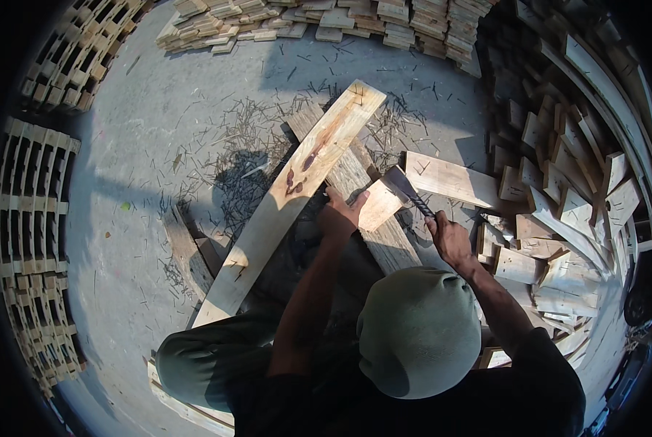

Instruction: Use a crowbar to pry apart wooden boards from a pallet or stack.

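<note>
The short wood block [377,209] lies across the weathered beam [393,247], overhanging its right edge, probably so the timber backs it. The left hand [342,215] grasps the block's left edge, seemingly to steady it; the right hand [451,240] is clenched around the hatchet [411,195], its head over the block's upper corner. Beyond, a long plank [297,186] crosses the beam's far end, near scattered nails [249,135].

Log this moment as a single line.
Right hand: gripping dark ribbed-handled metal tool | left hand: at short pale rectangular wooden board | tool: head at board's far end
</note>
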The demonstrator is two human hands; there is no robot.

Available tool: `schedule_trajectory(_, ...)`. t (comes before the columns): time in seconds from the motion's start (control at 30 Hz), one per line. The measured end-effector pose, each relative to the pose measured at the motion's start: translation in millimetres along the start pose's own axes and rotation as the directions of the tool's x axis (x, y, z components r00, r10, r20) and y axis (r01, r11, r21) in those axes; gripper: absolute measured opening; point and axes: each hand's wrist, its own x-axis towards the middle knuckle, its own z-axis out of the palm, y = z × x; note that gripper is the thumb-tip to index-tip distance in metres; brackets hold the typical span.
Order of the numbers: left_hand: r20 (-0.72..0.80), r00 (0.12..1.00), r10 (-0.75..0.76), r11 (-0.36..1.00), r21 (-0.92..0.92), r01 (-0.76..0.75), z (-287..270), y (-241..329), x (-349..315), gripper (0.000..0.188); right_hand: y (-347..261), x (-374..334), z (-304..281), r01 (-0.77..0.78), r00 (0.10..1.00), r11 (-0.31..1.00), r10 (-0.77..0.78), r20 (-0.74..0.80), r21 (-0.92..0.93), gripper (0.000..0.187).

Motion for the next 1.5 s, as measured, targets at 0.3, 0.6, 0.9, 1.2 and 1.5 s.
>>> schedule_trajectory(0.3, -0.028, 1.0, -0.005, 0.999, -0.053, 0.003, -16, 23, -12, 0.08, 17, 8, 5, -0.018, 0.999, 1.0, 0.018, 0.04, -0.009, 0.04)
schedule_trajectory(0.6, 0.08, 0.993, -0.09, 0.996, -0.015, 0.092, -13, 21, -14, 0.088, -8, -29, -35, 0.203, 0.939, 0.947, -0.116, -0.325, 0.249, 0.031)
schedule_trajectory(0.9, 0.046, 0.994, -0.095, 0.995, 0.024, 0.094, -10, 16, -14, 0.09, -9, -31, -39, 0.139, 0.964, 0.977, -0.096, -0.249, 0.161, 0.031)
schedule_trajectory(1.2, 0.021, 0.996, -0.087, 0.993, 0.081, 0.085, -15, 20, -19, 0.082, -12, -27, -32, 0.043, 0.995, 0.998, -0.039, -0.089, 0.049, 0.032)
schedule_trajectory(1.5, 0.079, 0.99, -0.12, 0.992, 0.06, 0.115, -7, 19, -12, 0.088, 23, -26, -8, 0.013, 0.998, 0.993, -0.019, -0.053, -0.114, 0.035)
